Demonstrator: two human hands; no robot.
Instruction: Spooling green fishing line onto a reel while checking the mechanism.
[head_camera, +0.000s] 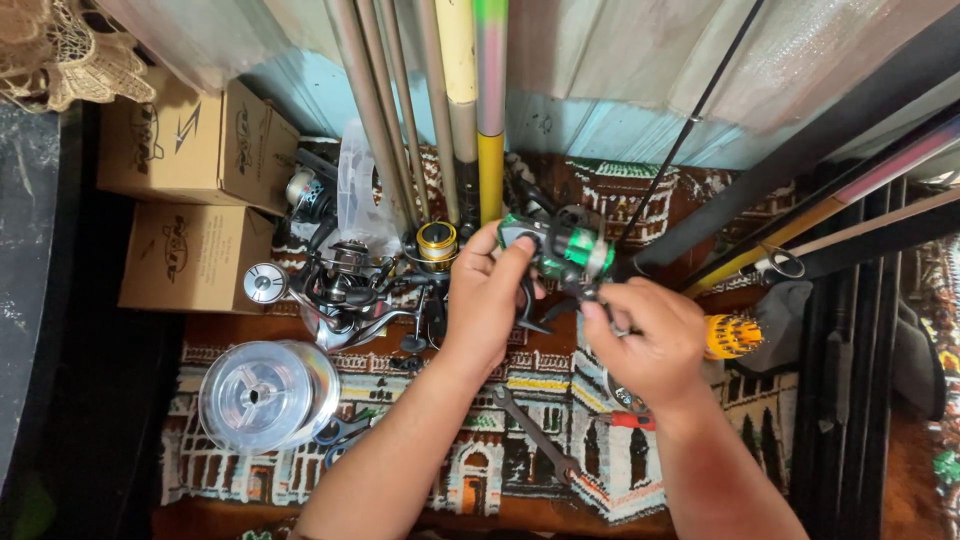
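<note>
My left hand (487, 290) grips a green and black fishing reel (560, 248), held up over a patterned rug (520, 470). My right hand (650, 335) pinches a small part at the reel's lower right side, fingers closed on it. Behind the reel a thin black rod (700, 100) leans against the wall. Part of the reel body is hidden by my left fingers.
Several other reels (345, 285) lie in a pile at left, one with a gold spool (437, 240). A clear line spool (265, 395) sits lower left, a wrench (535, 432) and scissors (340, 435) lie on the rug. Cardboard boxes (195, 190) stand at left; rods (470, 100) lean behind and at right.
</note>
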